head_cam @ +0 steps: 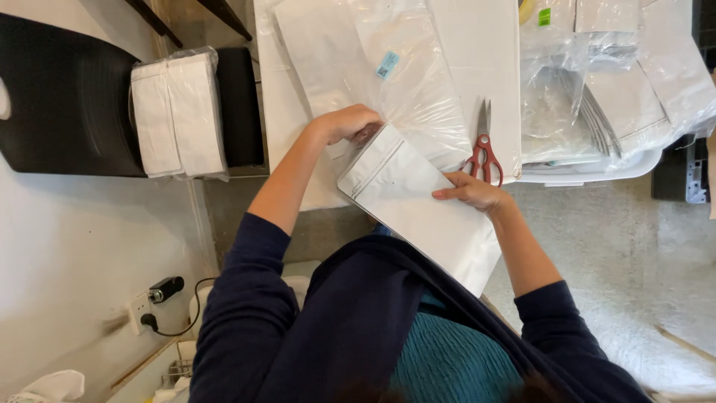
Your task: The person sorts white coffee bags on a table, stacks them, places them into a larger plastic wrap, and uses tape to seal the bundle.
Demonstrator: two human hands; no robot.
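White table (485,45), red scissors (483,158), both hands (350,123) on white pouch (418,209)

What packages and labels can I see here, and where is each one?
White zip pouch: flat, rectangular, held between the left hand and right hand.
Clear plastic bag: lying beyond the pouch.
Blue label: small square stuck on that bag.
Green sticker: top right.
Wrapped white bundle: far left.
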